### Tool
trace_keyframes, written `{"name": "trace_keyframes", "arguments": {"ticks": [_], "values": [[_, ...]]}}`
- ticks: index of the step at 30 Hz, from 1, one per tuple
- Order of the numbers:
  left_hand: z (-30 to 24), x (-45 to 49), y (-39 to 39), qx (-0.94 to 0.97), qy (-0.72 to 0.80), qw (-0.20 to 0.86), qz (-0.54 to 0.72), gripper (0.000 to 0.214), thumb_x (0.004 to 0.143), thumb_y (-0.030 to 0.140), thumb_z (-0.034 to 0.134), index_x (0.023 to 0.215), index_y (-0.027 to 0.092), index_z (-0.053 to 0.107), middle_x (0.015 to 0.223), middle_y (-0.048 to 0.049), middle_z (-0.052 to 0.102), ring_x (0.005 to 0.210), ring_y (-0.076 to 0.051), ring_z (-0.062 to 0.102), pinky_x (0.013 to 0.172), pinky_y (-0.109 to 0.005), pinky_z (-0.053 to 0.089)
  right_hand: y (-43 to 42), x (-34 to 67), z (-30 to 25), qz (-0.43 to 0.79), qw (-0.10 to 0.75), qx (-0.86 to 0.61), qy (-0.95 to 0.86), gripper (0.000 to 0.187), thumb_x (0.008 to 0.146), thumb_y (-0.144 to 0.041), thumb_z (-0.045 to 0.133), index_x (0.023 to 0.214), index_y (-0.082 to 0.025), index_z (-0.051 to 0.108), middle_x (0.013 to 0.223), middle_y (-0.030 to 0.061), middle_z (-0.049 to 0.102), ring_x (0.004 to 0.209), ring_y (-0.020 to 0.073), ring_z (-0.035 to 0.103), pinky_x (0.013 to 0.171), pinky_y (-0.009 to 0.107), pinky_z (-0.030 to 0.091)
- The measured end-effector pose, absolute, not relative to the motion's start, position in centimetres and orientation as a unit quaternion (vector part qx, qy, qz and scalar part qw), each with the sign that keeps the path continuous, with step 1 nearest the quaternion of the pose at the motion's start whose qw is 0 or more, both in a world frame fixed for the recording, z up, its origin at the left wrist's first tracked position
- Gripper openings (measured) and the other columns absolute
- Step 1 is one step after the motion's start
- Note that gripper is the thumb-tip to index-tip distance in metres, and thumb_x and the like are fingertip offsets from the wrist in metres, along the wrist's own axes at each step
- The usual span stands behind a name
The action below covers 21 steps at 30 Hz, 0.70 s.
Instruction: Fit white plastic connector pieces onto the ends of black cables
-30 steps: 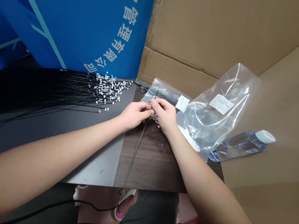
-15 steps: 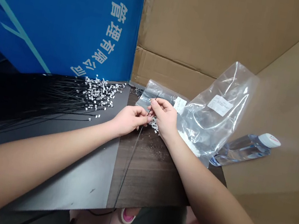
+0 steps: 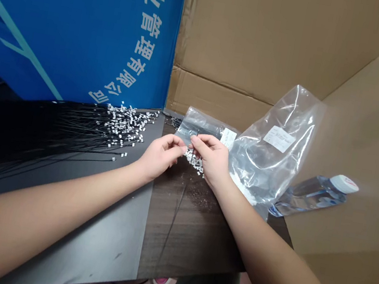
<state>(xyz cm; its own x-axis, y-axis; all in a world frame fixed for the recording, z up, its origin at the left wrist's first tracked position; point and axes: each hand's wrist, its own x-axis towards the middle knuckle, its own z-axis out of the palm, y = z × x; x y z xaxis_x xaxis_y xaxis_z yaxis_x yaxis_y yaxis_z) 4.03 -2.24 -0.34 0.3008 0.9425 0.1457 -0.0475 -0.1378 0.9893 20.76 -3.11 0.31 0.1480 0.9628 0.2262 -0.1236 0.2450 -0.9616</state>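
A thin black wire (image 3: 175,215) hangs from my right hand (image 3: 212,160), pinched near its top end between thumb and fingers. It runs down over the table edge. My left hand (image 3: 165,156) is just left of the wire, thumb and fingertips pressed together; what they hold, if anything, is too small to name. Small white connectors (image 3: 197,164) lie in a loose pile on the table below and between the hands. To the left lies a large bundle of black wires (image 3: 79,122) with white connectors (image 3: 125,123) on their ends.
A clear plastic bag (image 3: 263,160) with a label stands right of my right hand. Behind the hands is a smaller bag (image 3: 207,124) with dark wires. A water bottle (image 3: 315,196) lies tilted at the right. Cardboard (image 3: 252,35) and a blue panel (image 3: 68,18) wall the back.
My left hand has come off the wire and moved slightly left, opening a gap between the hands. My right hand keeps the wire, which hangs more upright near the top.
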Motion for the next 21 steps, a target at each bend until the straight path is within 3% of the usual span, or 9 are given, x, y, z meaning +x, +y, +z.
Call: {"name": "trace_keyframes", "arguments": {"ticks": [8,21], "values": [[-1.3,3.8,-1.1,0.532,0.361,0.556,0.527,0.028,0.079,0.038,0.086,0.098,0.019,0.078,0.082,-0.0013,0.071,0.065,-0.012,0.058,0.058,-0.025,0.047,-2.9,20.9,-0.3,0.464,0.529,-0.454,-0.546,0.038,0.071,-0.054,0.091,0.079,-0.019,0.078,0.069,0.0019,0.074,0.056,0.0116,0.056,0.055,0.028,0.047],[-0.3,2.9,-0.6,0.559,0.357,0.574,0.481,0.027,0.076,0.038,0.088,0.093,0.017,0.084,0.093,-0.006,0.077,0.073,-0.013,0.06,0.063,-0.027,0.046,-3.2,20.8,-0.2,0.483,0.5,-0.46,-0.552,0.039,0.067,-0.053,0.093,0.08,-0.019,0.079,0.07,0.0036,0.077,0.056,0.0126,0.06,0.054,0.028,0.048]]}}
